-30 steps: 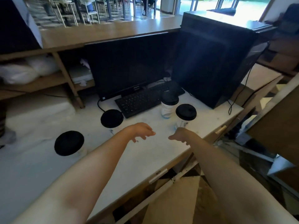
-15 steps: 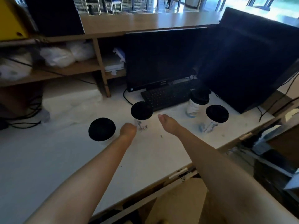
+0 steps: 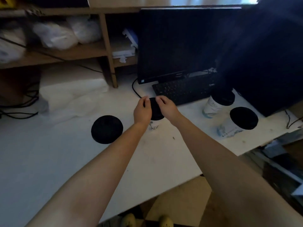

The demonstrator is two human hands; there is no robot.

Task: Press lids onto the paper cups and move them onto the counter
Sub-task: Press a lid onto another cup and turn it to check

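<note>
Lid (image 3: 155, 108) between both hands' fingers (image 3: 146, 99)

Four white paper cups (image 3: 211, 107) with black lids (image 3: 106, 129) stand upright, spread across the white worktop (image 3: 49, 161).

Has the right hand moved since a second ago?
Yes. The right hand went left, from the rightmost cup to the cup nearest the keyboard.

café service desk | monitor (image 3: 177, 45) | keyboard (image 3: 183, 91) | lidded paper cups (image 3: 213, 107) | shelves (image 3: 68, 53)
</note>
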